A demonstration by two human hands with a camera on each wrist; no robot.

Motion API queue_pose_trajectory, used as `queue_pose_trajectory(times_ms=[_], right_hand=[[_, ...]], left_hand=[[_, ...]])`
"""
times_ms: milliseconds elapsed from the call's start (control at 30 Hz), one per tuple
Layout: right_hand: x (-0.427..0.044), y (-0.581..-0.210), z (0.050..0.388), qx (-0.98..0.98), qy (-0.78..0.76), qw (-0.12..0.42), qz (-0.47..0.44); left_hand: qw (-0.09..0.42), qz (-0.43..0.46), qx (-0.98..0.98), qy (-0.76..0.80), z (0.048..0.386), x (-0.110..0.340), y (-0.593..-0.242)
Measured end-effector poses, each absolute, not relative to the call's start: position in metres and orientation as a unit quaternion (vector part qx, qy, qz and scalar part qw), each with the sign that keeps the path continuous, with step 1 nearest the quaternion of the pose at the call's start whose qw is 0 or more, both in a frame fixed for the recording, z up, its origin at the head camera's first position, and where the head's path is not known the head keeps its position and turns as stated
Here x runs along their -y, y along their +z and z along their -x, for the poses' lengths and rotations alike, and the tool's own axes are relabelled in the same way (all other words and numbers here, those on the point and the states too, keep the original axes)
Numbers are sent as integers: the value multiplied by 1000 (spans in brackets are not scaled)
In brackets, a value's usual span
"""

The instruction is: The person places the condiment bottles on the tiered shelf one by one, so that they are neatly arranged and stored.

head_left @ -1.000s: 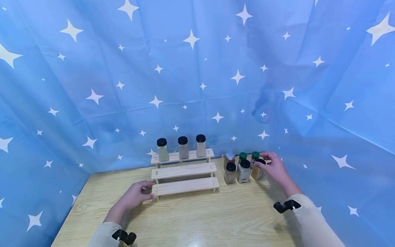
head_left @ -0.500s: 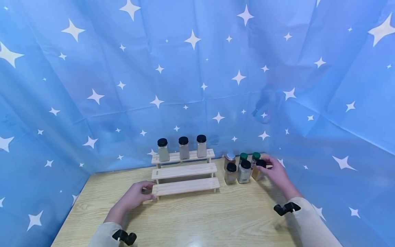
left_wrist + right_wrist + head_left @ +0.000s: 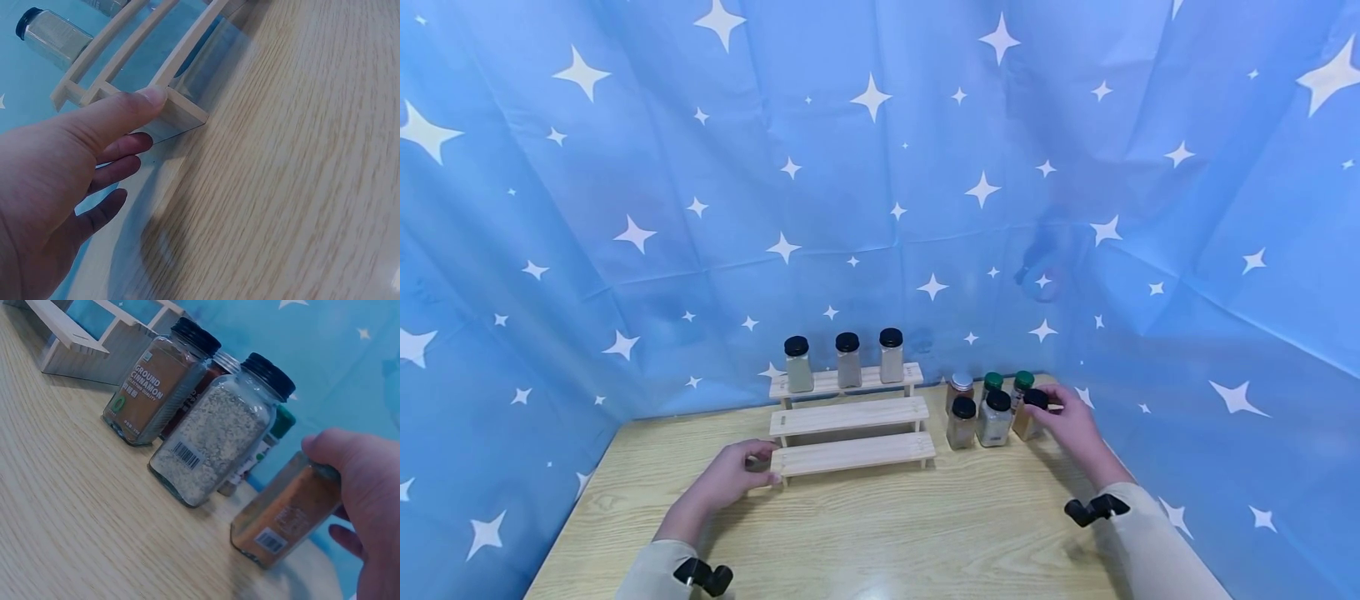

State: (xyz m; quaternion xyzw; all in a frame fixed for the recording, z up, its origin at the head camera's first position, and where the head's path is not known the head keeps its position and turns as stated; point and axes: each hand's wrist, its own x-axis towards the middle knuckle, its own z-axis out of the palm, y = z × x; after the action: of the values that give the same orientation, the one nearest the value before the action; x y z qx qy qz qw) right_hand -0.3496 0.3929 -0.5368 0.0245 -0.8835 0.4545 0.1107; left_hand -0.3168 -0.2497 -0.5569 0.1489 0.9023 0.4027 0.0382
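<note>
A pale wooden three-step spice rack (image 3: 850, 414) stands on the table. My left hand (image 3: 733, 475) holds its left end at the lowest step; in the left wrist view the thumb (image 3: 134, 106) lies on the corner, and the index finger is mostly hidden. At the right, my right hand (image 3: 1071, 421) grips the black-lidded top of a spice jar (image 3: 284, 515) holding orange-brown powder. That jar stands on the table at the right end of the front row. Beside it are a jar of pale flakes (image 3: 212, 437) and a ground cinnamon jar (image 3: 153, 387).
Three black-lidded jars stand on the top step: a greenish one (image 3: 799, 371), a greyish one (image 3: 848, 365) and a pale one (image 3: 891, 360). Behind the front row are a silver-lidded jar (image 3: 961, 385) and two green-lidded jars (image 3: 1023, 382). A blue starred curtain (image 3: 880, 183) hangs behind the table.
My right hand has lowered slightly and its fingers have settled round the jar's lid. The left hand and the rack look unmoved; the head view has shifted a little.
</note>
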Motion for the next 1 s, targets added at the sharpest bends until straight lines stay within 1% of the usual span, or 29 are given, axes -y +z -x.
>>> queue_pose_trajectory(times_ms=[200, 400, 533, 700, 1000], right_hand=[[-391, -542, 351, 874, 468, 127, -27], [-388, -543, 345, 871, 472, 138, 1], [-384, -539, 339, 863, 479, 159, 26], [-380, -527, 336, 849, 489, 197, 40], [-366, -494, 333, 837, 484, 252, 39]], left_hand=[[36, -146, -902, 405, 317, 249, -558], [43, -147, -900, 408, 316, 249, -559], [43, -148, -900, 408, 315, 249, -559], [41, -142, -903, 404, 314, 248, -557], [35, -136, -903, 405, 315, 248, -556]])
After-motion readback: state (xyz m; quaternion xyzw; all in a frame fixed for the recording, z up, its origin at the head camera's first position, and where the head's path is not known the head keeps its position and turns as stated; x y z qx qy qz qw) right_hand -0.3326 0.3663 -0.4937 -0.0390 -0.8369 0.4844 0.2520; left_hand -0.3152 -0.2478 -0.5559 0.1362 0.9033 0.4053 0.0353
